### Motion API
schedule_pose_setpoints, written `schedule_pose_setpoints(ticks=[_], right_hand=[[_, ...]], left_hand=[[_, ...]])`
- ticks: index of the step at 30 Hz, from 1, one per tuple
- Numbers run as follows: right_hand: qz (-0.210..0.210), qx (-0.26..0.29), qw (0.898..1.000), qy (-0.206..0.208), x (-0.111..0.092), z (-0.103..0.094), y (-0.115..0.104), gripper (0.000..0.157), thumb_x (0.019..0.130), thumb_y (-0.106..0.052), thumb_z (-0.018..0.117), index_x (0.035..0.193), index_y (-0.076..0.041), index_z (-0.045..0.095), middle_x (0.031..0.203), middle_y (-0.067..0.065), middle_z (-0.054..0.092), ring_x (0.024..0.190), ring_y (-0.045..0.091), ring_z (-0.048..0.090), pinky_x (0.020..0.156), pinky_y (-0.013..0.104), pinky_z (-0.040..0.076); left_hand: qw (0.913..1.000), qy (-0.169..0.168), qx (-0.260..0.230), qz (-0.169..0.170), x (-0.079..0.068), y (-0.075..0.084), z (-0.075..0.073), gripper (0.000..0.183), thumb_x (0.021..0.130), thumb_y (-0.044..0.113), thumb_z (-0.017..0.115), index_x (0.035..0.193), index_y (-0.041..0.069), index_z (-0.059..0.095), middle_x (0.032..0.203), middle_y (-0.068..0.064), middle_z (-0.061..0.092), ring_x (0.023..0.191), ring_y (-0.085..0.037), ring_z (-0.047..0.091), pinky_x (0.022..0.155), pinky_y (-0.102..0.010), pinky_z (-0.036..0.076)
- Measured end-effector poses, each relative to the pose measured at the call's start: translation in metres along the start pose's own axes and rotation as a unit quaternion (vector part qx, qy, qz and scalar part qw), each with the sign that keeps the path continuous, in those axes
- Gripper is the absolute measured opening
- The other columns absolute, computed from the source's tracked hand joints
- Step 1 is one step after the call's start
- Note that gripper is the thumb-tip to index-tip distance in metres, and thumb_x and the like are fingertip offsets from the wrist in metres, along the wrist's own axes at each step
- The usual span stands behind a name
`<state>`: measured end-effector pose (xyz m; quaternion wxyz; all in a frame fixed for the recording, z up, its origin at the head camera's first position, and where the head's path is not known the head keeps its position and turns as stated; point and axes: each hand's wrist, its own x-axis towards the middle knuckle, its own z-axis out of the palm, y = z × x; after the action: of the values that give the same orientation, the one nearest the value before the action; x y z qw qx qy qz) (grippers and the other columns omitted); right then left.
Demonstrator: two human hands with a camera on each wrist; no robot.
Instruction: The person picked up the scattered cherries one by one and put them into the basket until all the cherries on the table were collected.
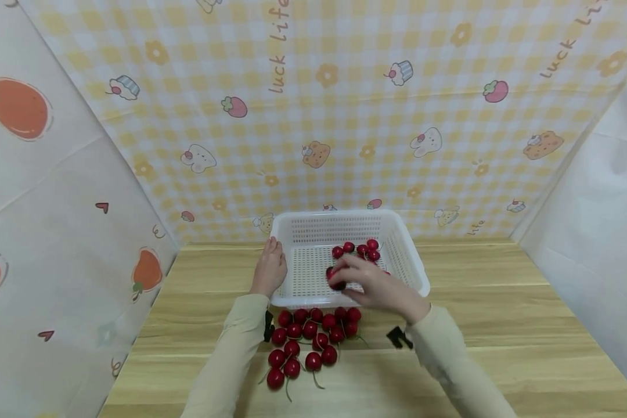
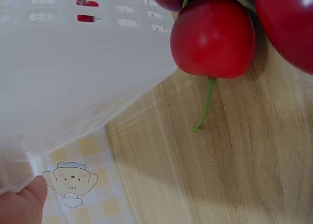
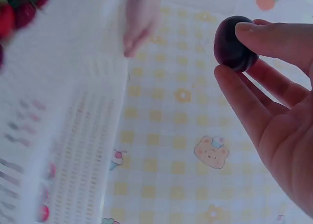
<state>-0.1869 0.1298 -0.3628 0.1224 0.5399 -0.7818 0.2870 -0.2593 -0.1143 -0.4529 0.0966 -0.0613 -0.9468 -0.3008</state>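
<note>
A white plastic basket (image 1: 298, 301) with slotted walls stands at the back of the wooden table. My left hand (image 1: 270, 268) grips its left rim; in the left wrist view only a fingertip (image 2: 34, 192) shows at the rim. Over the basket, my right hand (image 1: 368, 283) pinches a dark red cherry (image 3: 234, 48) between thumb and fingertips. Several red cherries (image 1: 349, 247) lie inside, toward the back right; the right hand hides part of that area. In front of the basket, many stemmed cherries (image 1: 310, 330) are spread on the table.
A yellow checked cloth (image 1: 345, 128) hangs right behind the basket, and pale printed sheets (image 1: 57, 232) close off the sides. Bare wooden tabletop (image 1: 480, 325) extends right of the basket. The loose cherries lie close to its front wall, between both forearms.
</note>
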Motion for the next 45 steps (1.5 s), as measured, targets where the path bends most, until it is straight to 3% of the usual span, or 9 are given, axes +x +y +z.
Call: schedule_pose_setpoints(ticks=[4, 9, 13, 17, 21, 28, 37, 41, 45], right_hand=[[0.068, 0.006, 0.996, -0.061, 0.028, -0.016, 0.027, 0.023, 0.075, 0.006, 0.065, 0.094, -0.007, 0.065, 0.097, 0.004, 0.055, 0.089, 0.016, 0.056, 0.076, 0.024, 0.052], [0.165, 0.006, 0.977, -0.135, 0.058, -0.022, 0.064, 0.025, 0.077, 0.006, 0.06, 0.098, -0.007, 0.065, 0.097, 0.006, 0.054, 0.092, 0.019, 0.056, 0.08, 0.026, 0.052], [0.209, 0.007, 0.962, -0.175, 0.077, -0.019, 0.095, 0.024, 0.077, 0.008, 0.059, 0.096, -0.005, 0.066, 0.096, 0.008, 0.057, 0.091, 0.021, 0.057, 0.078, 0.027, 0.052], [0.262, 0.022, 0.941, -0.212, 0.089, -0.01, 0.119, 0.022, 0.078, 0.009, 0.057, 0.096, -0.002, 0.065, 0.095, 0.009, 0.061, 0.089, 0.021, 0.058, 0.075, 0.028, 0.052], [0.31, 0.025, 0.923, -0.226, 0.095, 0.003, 0.136, 0.02, 0.079, 0.006, 0.06, 0.097, -0.002, 0.064, 0.093, 0.009, 0.062, 0.088, 0.019, 0.058, 0.07, 0.026, 0.051], [0.413, 0.041, 0.883, -0.22, 0.092, 0.024, 0.146, 0.022, 0.077, 0.004, 0.063, 0.096, -0.005, 0.063, 0.096, 0.011, 0.06, 0.084, 0.022, 0.053, 0.063, 0.026, 0.048], [0.473, 0.023, 0.846, -0.247, 0.083, 0.049, 0.149, 0.027, 0.074, 0.008, 0.065, 0.098, -0.006, 0.066, 0.091, 0.006, 0.058, 0.078, 0.02, 0.054, 0.053, 0.024, 0.047], [0.481, 0.02, 0.839, -0.252, 0.084, 0.053, 0.146, 0.026, 0.074, 0.009, 0.064, 0.095, -0.006, 0.067, 0.093, 0.006, 0.058, 0.078, 0.021, 0.053, 0.053, 0.025, 0.047], [0.473, 0.003, 0.84, -0.264, 0.082, 0.057, 0.146, 0.028, 0.073, 0.009, 0.063, 0.094, -0.009, 0.067, 0.097, 0.006, 0.058, 0.079, 0.021, 0.052, 0.052, 0.025, 0.046]], left_hand=[[1.0, 0.005, 0.004, 0.004, 0.0, 0.0, 0.0, 0.04, 0.093, 0.007, 0.042, 0.128, -0.012, 0.041, 0.141, -0.026, 0.03, 0.134, -0.036, 0.024, 0.109, -0.044, 0.023], [1.0, 0.005, -0.008, 0.001, 0.0, 0.0, 0.0, 0.04, 0.093, 0.006, 0.042, 0.128, -0.013, 0.041, 0.141, -0.026, 0.029, 0.134, -0.036, 0.023, 0.11, -0.044, 0.022], [1.0, 0.007, -0.003, 0.004, 0.0, 0.0, 0.001, 0.04, 0.093, 0.006, 0.043, 0.128, -0.013, 0.041, 0.141, -0.026, 0.029, 0.134, -0.035, 0.023, 0.11, -0.043, 0.022], [0.9999, 0.01, 0.002, 0.01, 0.001, -0.001, 0.001, 0.04, 0.092, 0.006, 0.043, 0.127, -0.013, 0.042, 0.14, -0.027, 0.03, 0.133, -0.036, 0.024, 0.109, -0.043, 0.023], [0.9999, 0.011, 0.003, 0.01, 0.002, -0.002, 0.001, 0.04, 0.092, 0.006, 0.044, 0.127, -0.013, 0.042, 0.14, -0.027, 0.031, 0.133, -0.035, 0.024, 0.109, -0.043, 0.023], [0.9999, 0.01, 0.0, 0.011, 0.001, -0.002, 0.0, 0.04, 0.092, 0.006, 0.043, 0.127, -0.013, 0.042, 0.139, -0.027, 0.031, 0.133, -0.036, 0.024, 0.109, -0.045, 0.024], [0.9999, 0.011, 0.008, 0.009, 0.0, -0.002, 0.003, 0.04, 0.092, 0.007, 0.044, 0.127, -0.013, 0.042, 0.139, -0.028, 0.032, 0.132, -0.037, 0.026, 0.109, -0.045, 0.024], [0.9998, 0.012, 0.009, 0.013, 0.0, -0.001, 0.001, 0.04, 0.092, 0.007, 0.043, 0.126, -0.014, 0.042, 0.138, -0.028, 0.032, 0.132, -0.037, 0.026, 0.109, -0.045, 0.025], [0.9997, 0.017, 0.005, 0.013, 0.0, -0.001, 0.001, 0.04, 0.092, 0.006, 0.044, 0.126, -0.014, 0.043, 0.138, -0.028, 0.033, 0.132, -0.038, 0.027, 0.109, -0.044, 0.024]])
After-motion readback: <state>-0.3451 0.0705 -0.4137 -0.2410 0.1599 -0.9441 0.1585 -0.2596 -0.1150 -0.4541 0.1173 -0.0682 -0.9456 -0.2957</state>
